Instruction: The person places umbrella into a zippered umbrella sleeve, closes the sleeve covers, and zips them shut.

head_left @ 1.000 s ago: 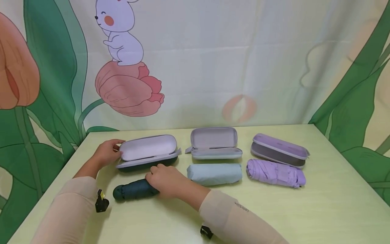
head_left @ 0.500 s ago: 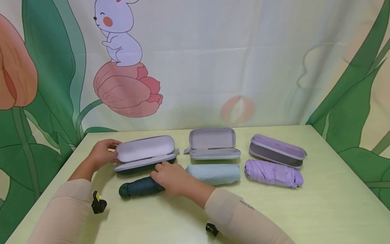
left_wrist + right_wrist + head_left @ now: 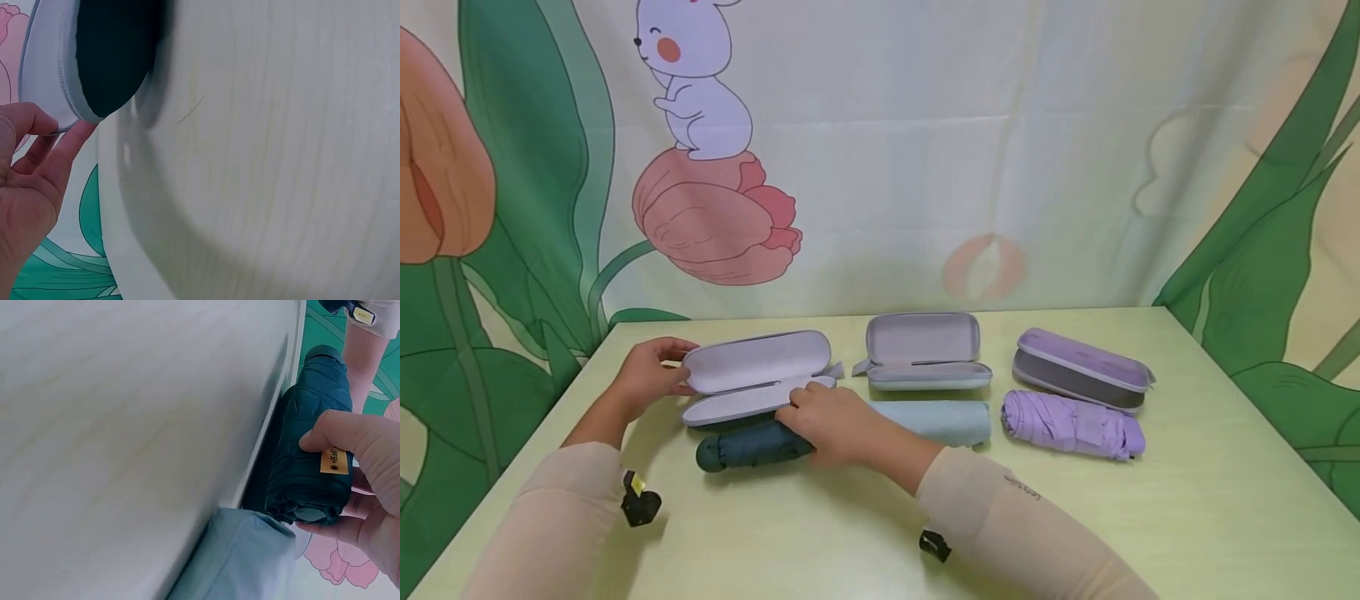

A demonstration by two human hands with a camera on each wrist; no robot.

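My right hand [image 3: 835, 425] grips the right end of a dark green folded umbrella [image 3: 748, 446], just in front of an opened dark green case [image 3: 756, 362] with a pale lining. In the right wrist view, thumb and fingers wrap the umbrella [image 3: 312, 412] near its end, by a yellow label. My left hand [image 3: 651, 375] pinches the left end of that case; the left wrist view has thumb and fingers [image 3: 37, 169] at the rim of the case [image 3: 115, 56].
Right of the green case stands an opened pale green case [image 3: 928, 377], with a light blue folded umbrella [image 3: 936, 421] before it. Further right, a partly opened purple case [image 3: 1082, 367] lies behind a purple folded umbrella [image 3: 1075, 425]. A printed curtain [image 3: 880, 167] hangs behind the table [image 3: 775, 542].
The right hand has moved right and slightly back with the dark green umbrella, closer to the case. The case's front half has tilted so more of its lining shows; the left hand shifted slightly left.
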